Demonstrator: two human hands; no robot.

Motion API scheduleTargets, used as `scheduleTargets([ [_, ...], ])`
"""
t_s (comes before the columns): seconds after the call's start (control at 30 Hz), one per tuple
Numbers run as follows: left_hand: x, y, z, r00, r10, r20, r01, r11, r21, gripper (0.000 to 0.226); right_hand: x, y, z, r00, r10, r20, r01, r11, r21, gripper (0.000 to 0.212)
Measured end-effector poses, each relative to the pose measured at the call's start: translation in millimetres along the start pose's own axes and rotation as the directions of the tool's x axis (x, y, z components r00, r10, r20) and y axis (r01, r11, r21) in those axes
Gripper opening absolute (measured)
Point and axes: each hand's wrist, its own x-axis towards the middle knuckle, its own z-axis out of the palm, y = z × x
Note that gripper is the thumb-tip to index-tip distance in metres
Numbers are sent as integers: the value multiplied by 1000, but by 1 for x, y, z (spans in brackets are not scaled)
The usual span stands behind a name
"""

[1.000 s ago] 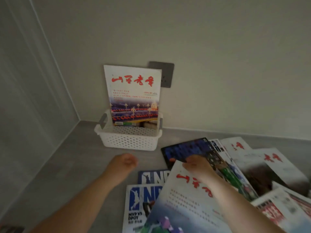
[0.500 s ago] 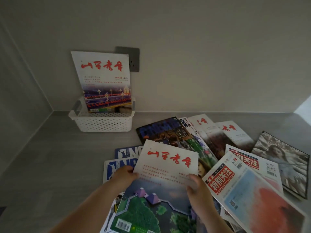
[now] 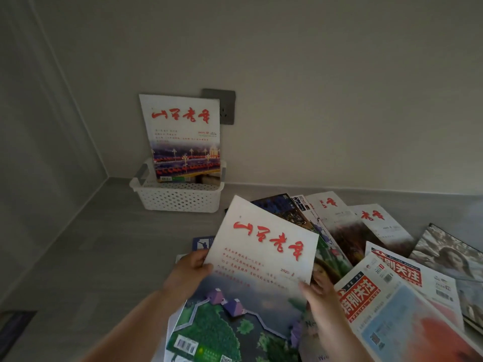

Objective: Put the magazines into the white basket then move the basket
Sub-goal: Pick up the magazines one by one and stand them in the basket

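A white perforated basket [image 3: 180, 198] stands against the back wall near the left corner. One magazine [image 3: 183, 137] with red characters stands upright in it, leaning on the wall. My left hand [image 3: 189, 274] and my right hand [image 3: 317, 290] grip the two side edges of a second white magazine [image 3: 257, 273] with red characters and a green landscape, held tilted above the pile. Several more magazines [image 3: 366, 231] lie fanned out on the grey surface to the right.
A dark wall socket [image 3: 222, 105] sits behind the upright magazine. Blue-covered magazines [image 3: 202, 242] lie under my left hand. Red-titled papers [image 3: 392, 291] and a black-and-white portrait cover [image 3: 449, 257] lie at the right. Bare grey surface [image 3: 99, 244] stretches left of the pile.
My hands went from reaching into the pile to gripping the white magazine by both sides. It has lifted and tilted up toward the basket since half a second ago.
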Motion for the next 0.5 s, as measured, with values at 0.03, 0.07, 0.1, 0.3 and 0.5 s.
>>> scheduleTargets([
  [0.03, -1, 2, -5, 1000, 8, -19, -9, 998, -54, 29, 2, -3, 5, 999, 22, 34, -22, 1000, 6, 25],
  [0.07, -2, 4, -11, 999, 15, -42, -19, 995, -98, 29, 3, -7, 10, 996, 44, 77, -42, 999, -25, 14],
  [0.1, -2, 7, -17, 997, 24, -72, -33, 991, -127, 28, 3, -12, 16, 991, 53, 121, -47, 998, -53, 9],
  [0.3, 4, 30, -60, 969, 95, -228, -145, 966, -213, 31, 16, -56, 53, 957, -99, 272, 129, 987, -94, 25],
  [0.5, 38, 72, -116, 937, 230, -264, -278, 947, -161, 38, 36, -139, 86, 897, -317, 310, 356, 931, -77, 27],
])
